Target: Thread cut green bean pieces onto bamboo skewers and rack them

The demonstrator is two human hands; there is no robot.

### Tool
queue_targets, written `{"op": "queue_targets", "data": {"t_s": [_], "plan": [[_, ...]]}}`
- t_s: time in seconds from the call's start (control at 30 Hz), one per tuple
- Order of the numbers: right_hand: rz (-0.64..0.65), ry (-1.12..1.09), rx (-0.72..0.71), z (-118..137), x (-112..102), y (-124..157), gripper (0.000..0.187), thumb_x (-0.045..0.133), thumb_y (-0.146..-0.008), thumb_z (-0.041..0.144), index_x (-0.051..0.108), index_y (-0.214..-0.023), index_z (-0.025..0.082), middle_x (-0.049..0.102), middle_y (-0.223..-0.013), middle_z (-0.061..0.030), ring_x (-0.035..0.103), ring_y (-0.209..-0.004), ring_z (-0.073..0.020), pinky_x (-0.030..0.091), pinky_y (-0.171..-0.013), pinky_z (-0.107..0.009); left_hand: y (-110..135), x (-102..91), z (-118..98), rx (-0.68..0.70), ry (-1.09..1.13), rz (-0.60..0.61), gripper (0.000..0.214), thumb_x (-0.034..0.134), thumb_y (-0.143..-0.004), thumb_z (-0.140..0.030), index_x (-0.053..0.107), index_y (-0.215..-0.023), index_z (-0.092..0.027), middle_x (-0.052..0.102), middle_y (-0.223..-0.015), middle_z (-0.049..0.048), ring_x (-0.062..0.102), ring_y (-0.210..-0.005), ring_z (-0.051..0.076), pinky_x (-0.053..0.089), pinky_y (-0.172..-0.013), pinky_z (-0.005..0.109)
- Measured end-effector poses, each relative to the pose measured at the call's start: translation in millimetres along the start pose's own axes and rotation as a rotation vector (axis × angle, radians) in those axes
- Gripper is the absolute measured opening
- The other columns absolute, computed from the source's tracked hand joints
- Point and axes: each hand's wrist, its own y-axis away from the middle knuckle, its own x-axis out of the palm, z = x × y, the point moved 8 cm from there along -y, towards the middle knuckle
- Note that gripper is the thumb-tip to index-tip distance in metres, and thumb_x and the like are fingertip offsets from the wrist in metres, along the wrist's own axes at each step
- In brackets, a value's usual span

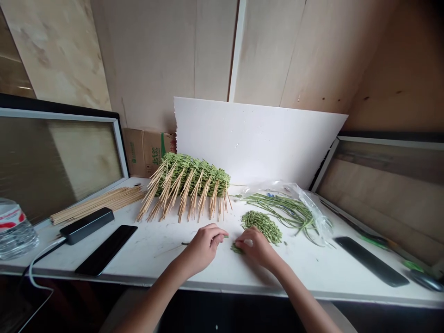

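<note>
My left hand (204, 247) is closed in a pinch over the front of the table, with a short cut green stem piece (226, 236) at its fingertips. Behind its wrist lie another bit of green stem (185, 243) and a faint thin stick. Low beside a pile of cut green stem pieces (262, 224), my right hand (255, 245) has its thumb and finger bent together at a few pieces (236, 249). Whether it grips one cannot be made out. A large stack of bamboo skewers threaded with green pieces (194, 175) sits further back, bare ends toward me.
Loose bamboo skewers (100, 202), a black box (86, 225) and a dark phone (107, 249) lie left, near a water bottle (15, 231). Long green stems (284, 210) spill from a plastic bag (321, 219). A dark flat object (371, 261) lies right; a white board (256, 143) stands behind.
</note>
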Motion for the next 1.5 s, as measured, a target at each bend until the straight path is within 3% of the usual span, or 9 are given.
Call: {"op": "queue_targets", "data": {"t_s": [0.2, 0.37, 0.5, 0.67, 0.8, 0.97, 1.23, 1.37, 1.5], "plan": [[-0.021, 0.074, -0.060, 10.0, -9.6, 2.2, 0.032, 0.059, -0.098, 0.039, 0.080, -0.081, 0.022, 0.071, -0.082, -0.0095, 0.056, -0.090, -0.0286, 0.045, -0.081, -0.041, 2.6, 2.9, 10.3, -0.081, 0.033, 0.017, 0.042, 0.047, -0.102, -0.020, 0.055, -0.143, -0.023, 0.070, -0.102, 0.0075, 0.067, -0.093, 0.019, 0.053, -0.086, 0.031], [-0.096, -0.081, -0.111, 34.8, -25.9, 5.2, 0.036, 0.049, -0.104, 0.045, 0.077, -0.096, 0.022, 0.073, -0.088, -0.0091, 0.058, -0.089, -0.0270, 0.050, -0.076, -0.041, 0.3, 5.1, 6.3, -0.085, 0.100, 0.030, 0.051, 0.059, -0.096, -0.018, 0.050, -0.145, -0.025, 0.071, -0.093, 0.0031, 0.067, -0.083, 0.018, 0.054, -0.080, 0.031], [-0.063, -0.216, -0.178, 64.0, -29.1, 10.0, 0.027, 0.059, -0.100, 0.044, 0.075, -0.107, 0.024, 0.074, -0.099, -0.0085, 0.061, -0.091, -0.0245, 0.052, -0.069, -0.034, -0.2, 8.3, 1.9, -0.072, 0.153, 0.032, 0.047, 0.062, -0.094, -0.015, 0.056, -0.140, -0.024, 0.074, -0.094, 0.0033, 0.070, -0.088, 0.019, 0.055, -0.085, 0.032], [-0.186, -0.045, -0.329, 90.5, -42.3, 16.6, 0.017, 0.061, -0.100, 0.029, 0.077, -0.103, 0.025, 0.073, -0.085, -0.0076, 0.057, -0.087, -0.0255, 0.050, -0.075, -0.041, 0.9, 3.9, -4.9, -0.028, 0.121, 0.007, 0.040, 0.067, -0.092, -0.014, 0.065, -0.130, -0.025, 0.075, -0.096, 0.0024, 0.071, -0.089, 0.018, 0.055, -0.087, 0.031], [-0.263, -0.043, -0.376, 94.9, -53.6, 20.4, 0.017, 0.063, -0.098, 0.025, 0.076, -0.109, 0.026, 0.072, -0.089, -0.0086, 0.057, -0.090, -0.0272, 0.052, -0.073, -0.042, 2.1, -3.2, -12.4, 0.061, -0.007, -0.028, 0.018, 0.065, -0.095, -0.016, 0.076, -0.108, -0.023, 0.075, -0.100, 0.0043, 0.070, -0.091, 0.019, 0.053, -0.081, 0.029], [-0.290, -0.058, -0.439, 102.4, -55.1, 24.5, 0.016, 0.069, -0.095, 0.025, 0.074, -0.110, 0.026, 0.070, -0.088, -0.0083, 0.058, -0.087, -0.0266, 0.052, -0.072, -0.043, 4.1, -2.0, -20.5, 0.121, -0.033, -0.037, 0.021, 0.061, -0.097, -0.012, 0.078, -0.105, -0.022, 0.075, -0.098, 0.0058, 0.069, -0.089, 0.020, 0.053, -0.078, 0.028], [-0.353, -0.022, -0.428, 104.0, -57.2, 27.1, 0.015, 0.065, -0.096, 0.018, 0.073, -0.104, 0.028, 0.069, -0.089, -0.0077, 0.057, -0.091, -0.0272, 0.052, -0.076, -0.044, 5.3, -3.9, -27.7, 0.086, -0.039, -0.074, 0.022, 0.063, -0.094, -0.011, 0.077, -0.106, -0.022, 0.075, -0.097, 0.0056, 0.069, -0.086, 0.020, 0.053, -0.078, 0.029], [-0.324, -0.037, -0.439, 104.8, -53.4, 26.4, 0.017, 0.065, -0.096, 0.017, 0.073, -0.106, 0.028, 0.067, -0.089, -0.0076, 0.055, -0.089, -0.0266, 0.051, -0.075, -0.043, 4.8, -3.0, -26.8, 0.067, -0.042, -0.087, 0.022, 0.059, -0.095, -0.011, 0.078, -0.099, -0.021, 0.074, -0.091, 0.0053, 0.068, -0.082, 0.019, 0.051, -0.072, 0.028], [-0.303, -0.119, -0.394, 103.0, -49.9, 25.3, 0.016, 0.059, -0.097, 0.014, 0.070, -0.095, 0.025, 0.066, -0.085, -0.0065, 0.055, -0.087, -0.0251, 0.049, -0.076, -0.041, 4.6, -0.3, -30.8, 0.062, 0.032, -0.050, 0.021, 0.060, -0.092, -0.010, 0.078, -0.088, -0.019, 0.072, -0.080, 0.0036, 0.065, -0.075, 0.017, 0.049, -0.069, 0.026]]}}
